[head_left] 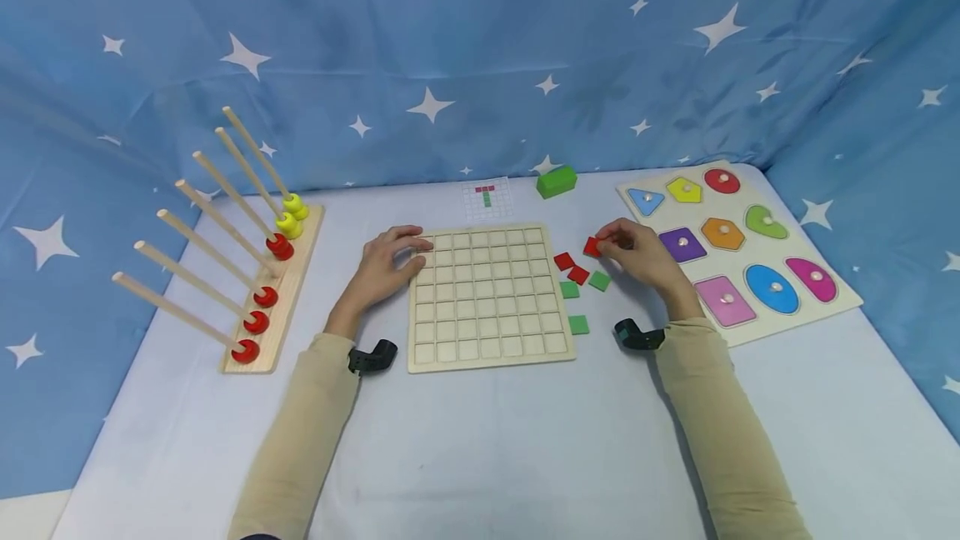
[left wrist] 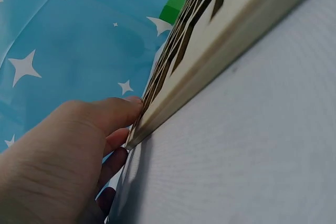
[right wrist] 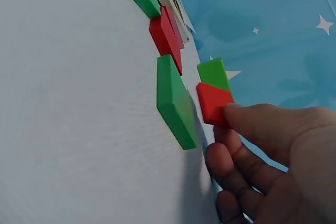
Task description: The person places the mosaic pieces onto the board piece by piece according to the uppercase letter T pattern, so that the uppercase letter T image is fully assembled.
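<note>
A pale wooden grid board (head_left: pixel 491 297) with square cells lies flat on the table. My left hand (head_left: pixel 383 269) rests at its upper left edge, fingers loosely bent, thumb and fingertips touching the rim of the board (left wrist: pixel 210 64). Between thumb and fingers my right hand (head_left: pixel 637 252) pinches a red square tile (right wrist: pixel 214 103), held to the right of the board. Nearby on the cloth lie two other red tiles (head_left: pixel 564 261) and several green tiles (head_left: pixel 599 281), some of them against the board's right edge.
Behind the board are a small pattern card (head_left: pixel 487 199) and a green block (head_left: pixel 557 182). On the left stands a wooden peg rack (head_left: pixel 288 298) with red and yellow beads and tall slanting rods. A knobbed shape puzzle (head_left: pixel 780 265) lies to the right.
</note>
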Demonstrator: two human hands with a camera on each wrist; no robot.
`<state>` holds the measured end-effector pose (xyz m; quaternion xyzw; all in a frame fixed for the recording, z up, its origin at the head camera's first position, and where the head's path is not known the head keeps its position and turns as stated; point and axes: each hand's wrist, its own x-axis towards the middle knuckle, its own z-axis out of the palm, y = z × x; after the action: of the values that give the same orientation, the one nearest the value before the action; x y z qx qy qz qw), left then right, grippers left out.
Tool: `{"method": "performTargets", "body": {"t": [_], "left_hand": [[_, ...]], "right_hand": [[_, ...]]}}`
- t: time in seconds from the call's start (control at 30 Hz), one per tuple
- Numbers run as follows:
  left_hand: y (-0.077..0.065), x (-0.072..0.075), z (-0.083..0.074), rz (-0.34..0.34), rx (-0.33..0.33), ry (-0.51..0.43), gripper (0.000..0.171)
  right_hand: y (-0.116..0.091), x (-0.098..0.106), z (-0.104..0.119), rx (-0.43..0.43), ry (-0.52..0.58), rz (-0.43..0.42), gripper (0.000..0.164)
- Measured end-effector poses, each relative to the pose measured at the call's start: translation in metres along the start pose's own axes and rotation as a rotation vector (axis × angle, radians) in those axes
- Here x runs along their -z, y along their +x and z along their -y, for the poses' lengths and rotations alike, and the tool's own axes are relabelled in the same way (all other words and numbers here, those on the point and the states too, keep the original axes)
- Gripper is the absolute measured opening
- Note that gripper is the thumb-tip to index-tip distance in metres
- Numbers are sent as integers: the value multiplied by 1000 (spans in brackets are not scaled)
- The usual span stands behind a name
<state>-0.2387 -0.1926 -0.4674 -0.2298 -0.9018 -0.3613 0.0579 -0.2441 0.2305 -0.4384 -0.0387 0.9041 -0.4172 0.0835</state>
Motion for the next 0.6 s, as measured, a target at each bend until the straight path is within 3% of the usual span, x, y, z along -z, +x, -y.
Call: {"method": "performTargets", "body": {"t": [0.23, 0.6], "left_hand": [[-5, 0, 2, -8, 11, 1, 25], [0, -2, 3, -9, -1, 10, 26]], "right_hand": [[3, -8, 5, -9, 54, -79, 21], [6, -19, 24, 73, 168, -115, 20]]}}
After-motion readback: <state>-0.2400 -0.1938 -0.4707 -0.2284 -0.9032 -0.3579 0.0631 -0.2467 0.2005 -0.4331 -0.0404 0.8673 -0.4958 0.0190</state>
